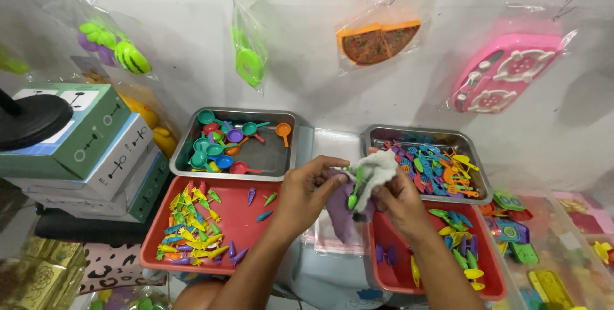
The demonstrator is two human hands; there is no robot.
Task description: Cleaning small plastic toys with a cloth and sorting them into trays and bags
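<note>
- So, both hands meet mid-frame, forearms coming up from the bottom edge.
- Left hand (306, 193): fingers curled, thumb and fingertips pinched on the edge of a purple cloth (341, 214) that hangs below the grip.
- Right hand (398, 200): closed around a white cloth (378, 170) bunched above its knuckles; a green toy spoon (355, 190) sticks down between the two hands, touching both cloths (which fingers actually hold it, cannot tell).
- Counts: two metal trays, two red trays, four hanging bags on the wall line.
- Left metal tray (275, 156), beyond the left hand: small toy pans, roughly a dozen.
- Right metal tray (384, 136), beyond the right hand: a heap of mixed utensils, too tangled to count.
- Left red tray (240, 220) beside the left wrist: pile of small toy vegetables, uncountable.
- Right red tray (390, 265) under the right forearm: partly hidden by the arm, cut at the bottom.
- Stacked boxes (96, 150) far left, three visible.
</note>
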